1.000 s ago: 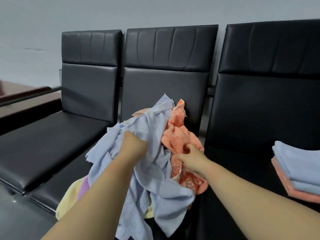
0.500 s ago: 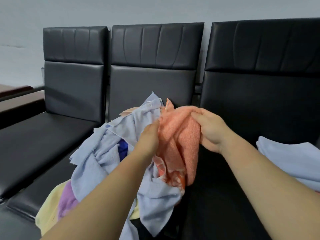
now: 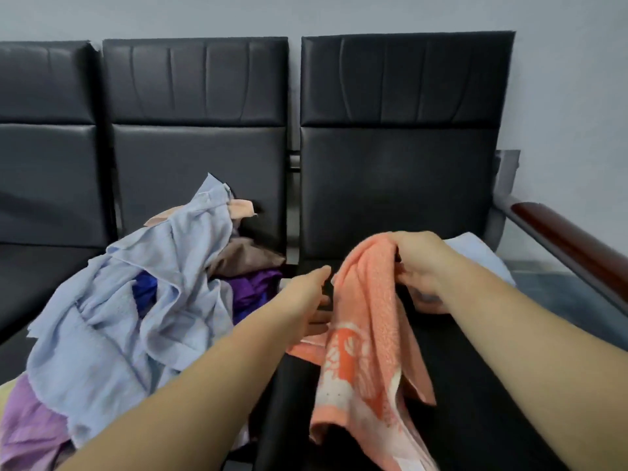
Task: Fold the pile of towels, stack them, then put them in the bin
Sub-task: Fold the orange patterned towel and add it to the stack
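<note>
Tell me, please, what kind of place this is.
Probably a waiting area or lobby, not a home. A row of joined black padded seats stands against a plain grey wall, with a wooden armrest at the end. The towel pile lies on one seat.

Single head view, close, facing forward-down onto black seats

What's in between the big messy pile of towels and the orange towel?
In the head view, the left hand reaches across that gap, over bare black seat, between the pile and the orange towel gripped by the right hand.
</note>
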Action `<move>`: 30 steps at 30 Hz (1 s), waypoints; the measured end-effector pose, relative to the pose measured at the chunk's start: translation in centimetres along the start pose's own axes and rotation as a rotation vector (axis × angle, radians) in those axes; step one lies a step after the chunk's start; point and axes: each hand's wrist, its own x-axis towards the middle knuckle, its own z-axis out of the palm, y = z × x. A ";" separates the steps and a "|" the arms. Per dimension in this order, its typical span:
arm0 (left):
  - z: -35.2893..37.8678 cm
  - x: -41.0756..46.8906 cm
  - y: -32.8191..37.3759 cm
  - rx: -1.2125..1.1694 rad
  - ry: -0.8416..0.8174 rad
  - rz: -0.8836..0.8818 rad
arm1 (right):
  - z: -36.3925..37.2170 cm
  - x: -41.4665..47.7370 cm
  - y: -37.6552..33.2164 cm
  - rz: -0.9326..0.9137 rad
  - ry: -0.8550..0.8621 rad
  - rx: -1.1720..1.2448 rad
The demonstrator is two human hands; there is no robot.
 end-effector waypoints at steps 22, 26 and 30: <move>0.0 1.8 -8.3 1.474 -0.237 0.425 | -5.7 -1.5 15.1 -0.561 -0.111 -0.970; -0.7 3.2 -9.0 1.526 -0.187 0.474 | -4.4 -3.4 15.0 -0.563 -0.284 -0.928; -0.6 3.6 -9.0 1.593 -0.053 0.419 | -3.8 -3.8 16.2 -0.502 -0.437 -1.040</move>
